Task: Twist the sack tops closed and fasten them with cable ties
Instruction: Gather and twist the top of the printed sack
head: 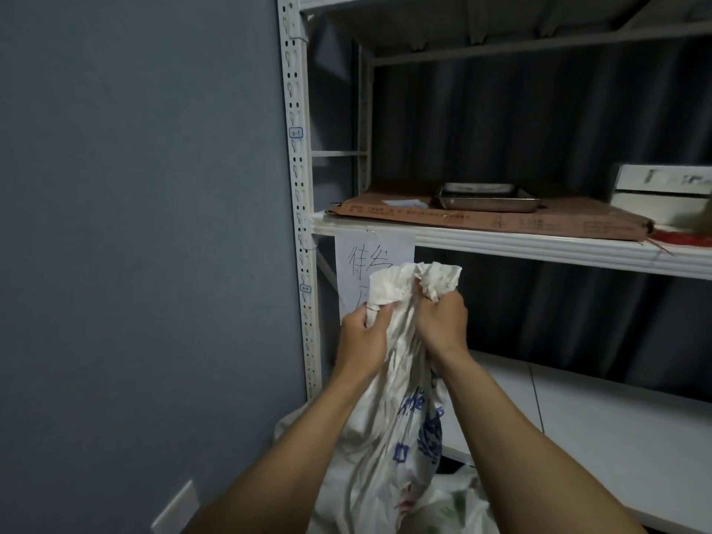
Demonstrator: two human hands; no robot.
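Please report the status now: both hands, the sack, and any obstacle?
Left hand and right hand both grip sack neck, top bunched. No cable tie visible on it. Nothing blocking; paper sign hangs behind.

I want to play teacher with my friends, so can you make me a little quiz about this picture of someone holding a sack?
1. True or false: the left hand and right hand both grip the top of the sack.
2. What sits on the shelf? A a tray, B a bucket, C a shoe.
3. Fill the gap: the sack's printing is mostly ___.
Key: 1 true; 2 A; 3 blue.
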